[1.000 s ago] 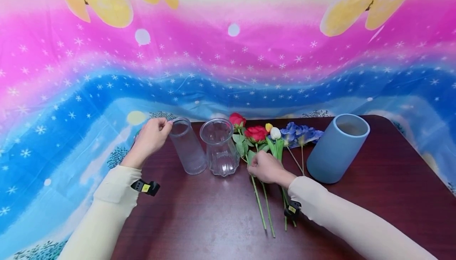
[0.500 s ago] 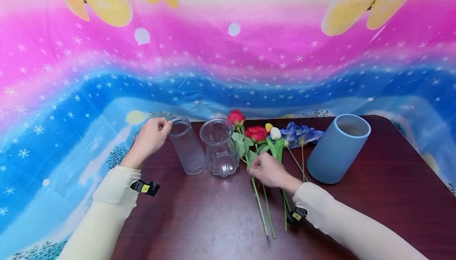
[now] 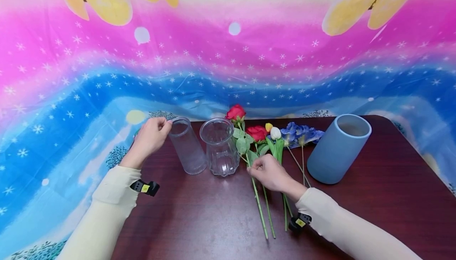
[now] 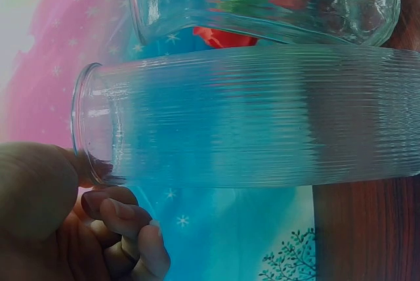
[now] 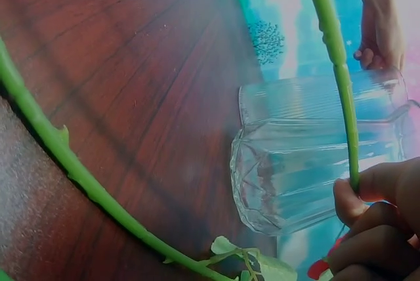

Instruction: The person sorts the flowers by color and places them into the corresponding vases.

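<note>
My left hand (image 3: 151, 139) pinches the rim of a tall, ribbed clear glass vase (image 3: 189, 153) standing on the table. In the left wrist view the thumb reaches the rim of that vase (image 4: 216, 120), with the fingers curled beside it. Between thumb and forefinger, my right hand (image 3: 273, 176) pinches the green stem of a red rose (image 3: 236, 112). Its stem (image 5: 341, 90) rises clear of the tabletop in the right wrist view. A fluted clear glass vase (image 3: 222, 159) with a flared rim stands between the ribbed vase and the rose.
Another red rose (image 3: 257, 133) lies right of the held one. Beside it are a white tulip (image 3: 276, 133), a yellow tulip (image 3: 268, 127) and blue flowers (image 3: 301, 134). A blue-grey vase (image 3: 335, 153) stands at the right. A printed cloth (image 3: 213, 54) hangs behind the dark table (image 3: 199, 220).
The held rose's bloom has risen slightly and shifted a little left. My right wrist has moved slightly right and down. The left hand has stayed on the vase rim.
</note>
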Demonstrator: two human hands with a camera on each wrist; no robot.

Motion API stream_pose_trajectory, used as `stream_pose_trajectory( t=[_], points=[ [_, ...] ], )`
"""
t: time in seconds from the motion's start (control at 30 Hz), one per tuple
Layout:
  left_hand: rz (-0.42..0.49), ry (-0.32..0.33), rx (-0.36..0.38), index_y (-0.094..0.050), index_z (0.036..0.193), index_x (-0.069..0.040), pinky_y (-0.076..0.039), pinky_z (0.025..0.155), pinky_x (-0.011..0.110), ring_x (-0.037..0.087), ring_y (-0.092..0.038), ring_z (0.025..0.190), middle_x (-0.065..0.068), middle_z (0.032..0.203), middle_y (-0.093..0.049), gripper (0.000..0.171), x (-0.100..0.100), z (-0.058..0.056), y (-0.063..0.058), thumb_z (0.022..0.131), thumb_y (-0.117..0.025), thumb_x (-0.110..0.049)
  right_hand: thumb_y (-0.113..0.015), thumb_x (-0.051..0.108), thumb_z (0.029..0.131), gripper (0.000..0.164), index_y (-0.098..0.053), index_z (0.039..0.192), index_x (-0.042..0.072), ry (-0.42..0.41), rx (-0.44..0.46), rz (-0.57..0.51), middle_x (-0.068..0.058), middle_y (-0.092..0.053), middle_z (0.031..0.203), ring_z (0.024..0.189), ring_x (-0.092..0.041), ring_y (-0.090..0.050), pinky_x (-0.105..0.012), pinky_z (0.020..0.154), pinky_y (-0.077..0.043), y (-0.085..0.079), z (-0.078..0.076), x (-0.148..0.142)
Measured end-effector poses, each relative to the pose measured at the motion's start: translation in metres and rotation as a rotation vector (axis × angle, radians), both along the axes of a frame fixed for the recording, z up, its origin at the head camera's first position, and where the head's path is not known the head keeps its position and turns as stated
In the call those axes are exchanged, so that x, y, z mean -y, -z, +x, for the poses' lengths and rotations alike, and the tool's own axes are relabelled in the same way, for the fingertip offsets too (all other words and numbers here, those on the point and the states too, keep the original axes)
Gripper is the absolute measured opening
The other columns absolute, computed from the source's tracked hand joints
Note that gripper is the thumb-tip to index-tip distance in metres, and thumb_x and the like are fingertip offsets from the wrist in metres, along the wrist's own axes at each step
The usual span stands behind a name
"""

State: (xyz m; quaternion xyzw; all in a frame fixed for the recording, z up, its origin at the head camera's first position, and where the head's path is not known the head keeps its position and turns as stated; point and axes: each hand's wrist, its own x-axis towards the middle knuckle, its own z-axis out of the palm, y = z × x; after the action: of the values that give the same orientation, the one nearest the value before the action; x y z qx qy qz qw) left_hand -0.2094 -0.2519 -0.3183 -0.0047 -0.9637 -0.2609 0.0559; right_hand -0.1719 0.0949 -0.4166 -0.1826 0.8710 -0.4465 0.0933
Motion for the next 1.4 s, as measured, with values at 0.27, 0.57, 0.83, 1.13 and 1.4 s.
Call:
stream_pose_trajectory(
  t=[0.27, 0.57, 0.83, 1.13, 1.4],
  points=[
    [0.01, 0.003, -0.007, -0.04, 0.072, -0.013, -0.032, 0.056, 0.032, 0.022, -0.039, 0.06, 0.0, 0.063, -0.036, 0.043, -0.001, 0.0, 0.0, 0.107, -0.043, -0.038, -0.063, 0.012, 0.096, 0.032, -0.059, 0.066, 0.0, -0.001, 0.052, -0.114, 0.01, -0.033, 0.048, 0.042, -0.001, -0.028, -0.02, 0.046, -0.026, 0.0, 0.01, -0.001],
    [0.004, 0.011, -0.012, -0.04, 0.072, -0.013, -0.033, 0.056, 0.032, 0.022, -0.039, 0.06, 0.0, 0.063, -0.036, 0.044, -0.001, 0.001, 0.0, 0.107, -0.043, -0.038, -0.062, 0.01, 0.098, 0.028, -0.064, 0.073, -0.005, 0.03, 0.058, -0.228, 0.009, -0.03, 0.051, 0.043, -0.001, -0.026, -0.018, 0.046, -0.023, 0.002, 0.017, 0.0],
    [-0.008, -0.004, -0.01, -0.041, 0.072, -0.013, -0.033, 0.055, 0.032, 0.022, -0.04, 0.061, 0.001, 0.065, -0.038, 0.043, 0.0, 0.0, 0.0, 0.107, -0.043, -0.038, -0.063, 0.011, 0.098, 0.026, -0.065, 0.076, -0.004, 0.066, 0.02, -0.334, 0.009, -0.031, 0.054, 0.046, 0.0, -0.025, -0.018, 0.047, -0.022, 0.002, 0.022, 0.003],
    [-0.011, -0.018, -0.005, -0.041, 0.072, -0.014, -0.032, 0.057, 0.033, 0.023, -0.041, 0.062, 0.001, 0.065, -0.038, 0.043, -0.001, 0.001, -0.001, 0.107, -0.043, -0.039, -0.062, 0.006, 0.098, 0.021, -0.067, 0.082, -0.007, 0.1, -0.011, -0.453, 0.013, -0.034, 0.054, 0.048, 0.001, -0.027, -0.017, 0.047, -0.022, 0.006, 0.026, 0.005],
    [-0.014, -0.012, -0.002, -0.04, 0.072, -0.014, -0.032, 0.057, 0.033, 0.023, -0.041, 0.062, 0.001, 0.065, -0.038, 0.043, 0.0, 0.0, -0.001, 0.107, -0.043, -0.039, -0.061, 0.004, 0.098, 0.02, -0.067, 0.087, -0.012, 0.128, -0.036, -0.534, 0.015, -0.042, 0.054, 0.049, 0.002, -0.031, -0.018, 0.048, -0.027, 0.006, 0.028, 0.008]
  ],
)
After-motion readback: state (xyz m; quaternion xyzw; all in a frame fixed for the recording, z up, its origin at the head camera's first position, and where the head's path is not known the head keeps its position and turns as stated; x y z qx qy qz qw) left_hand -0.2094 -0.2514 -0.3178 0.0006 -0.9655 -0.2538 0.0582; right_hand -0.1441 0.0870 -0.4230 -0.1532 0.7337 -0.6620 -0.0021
